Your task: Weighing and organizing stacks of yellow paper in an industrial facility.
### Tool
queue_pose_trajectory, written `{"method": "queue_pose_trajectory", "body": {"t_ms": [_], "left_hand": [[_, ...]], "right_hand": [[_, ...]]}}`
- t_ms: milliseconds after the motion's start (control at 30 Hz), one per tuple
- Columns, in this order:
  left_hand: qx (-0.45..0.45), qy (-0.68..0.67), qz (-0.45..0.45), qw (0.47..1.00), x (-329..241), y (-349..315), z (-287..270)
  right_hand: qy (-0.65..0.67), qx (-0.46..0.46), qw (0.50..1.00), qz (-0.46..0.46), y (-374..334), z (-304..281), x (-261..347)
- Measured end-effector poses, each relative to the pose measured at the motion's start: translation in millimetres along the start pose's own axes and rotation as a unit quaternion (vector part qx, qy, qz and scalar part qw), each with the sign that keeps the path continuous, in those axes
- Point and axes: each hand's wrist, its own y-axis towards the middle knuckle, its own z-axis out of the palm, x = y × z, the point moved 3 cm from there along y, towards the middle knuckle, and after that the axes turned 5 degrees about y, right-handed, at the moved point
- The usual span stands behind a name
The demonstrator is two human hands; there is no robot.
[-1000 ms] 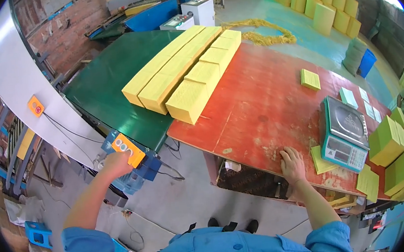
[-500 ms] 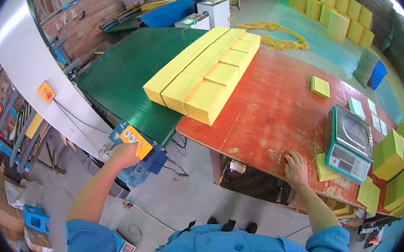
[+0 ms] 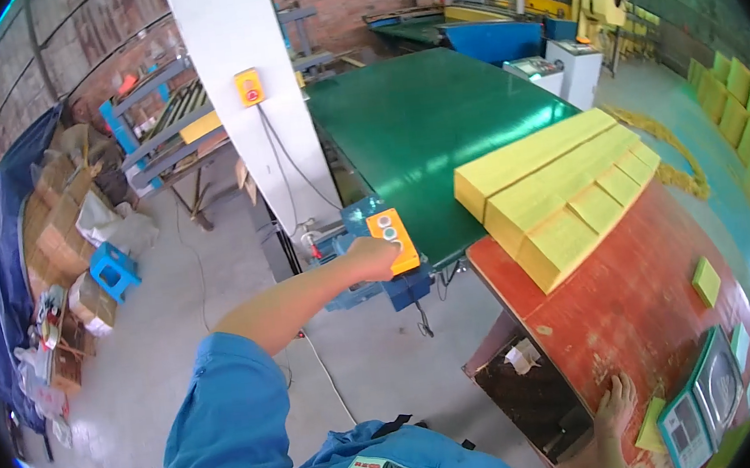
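My left hand (image 3: 374, 260) reaches out to an orange push-button control box (image 3: 397, 243). Its fingers look curled in, with the fingertips against the box by its lower buttons. Lying flat on the red tabletop (image 3: 585, 321) near its front edge is my right hand (image 3: 617, 404), fingers stretched and a little apart. Close to that hand lie a thin yellow sheet (image 3: 651, 427) and a teal weighing scale (image 3: 706, 386) with a metal pan. A long block of stacked yellow paper (image 3: 541, 207) spans the seam between the green belt (image 3: 434, 100) and the red table.
A white pillar-like panel (image 3: 226, 30) carries another orange button box (image 3: 248, 87). A small yellow stack (image 3: 705, 281) sits farther right on the table. A blue stool (image 3: 113, 269) and cardboard boxes (image 3: 64, 235) stand at left. Cables run across the floor.
My view has swung to the left, so everything sits farther right in the picture. My left hand stays at the control box and my right hand stays on the table. The yellow block looks unmoved.
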Motion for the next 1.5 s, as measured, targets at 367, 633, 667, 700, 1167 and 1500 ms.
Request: {"method": "queue_pose_trajectory", "body": {"t_ms": [367,633,667,700,1167,1500], "left_hand": [[0.005,-0.014,-0.008,1.000,10,-10,0],[-0.030,-0.015,-0.004,0.999,9,-5,10],[-0.042,-0.015,0.002,0.999,8,-7,6],[-0.023,-0.024,-0.009,0.999,7,-7,2],[-0.240,-0.056,0.172,0.954,-145,79,-123],[-0.301,-0.004,0.226,0.926,-281,232,-62]], "right_hand": [[-0.024,0.000,1.000,-0.017,9,5,7],[-0.011,-0.009,1.000,-0.009,3,-4,1],[-0.002,-0.006,1.000,-0.009,5,-9,5],[0.006,-0.005,1.000,-0.007,8,-11,11],[0.018,-0.018,1.000,0.002,13,-14,3],[0.052,0.016,0.998,0.007,22,-12,1]]}}
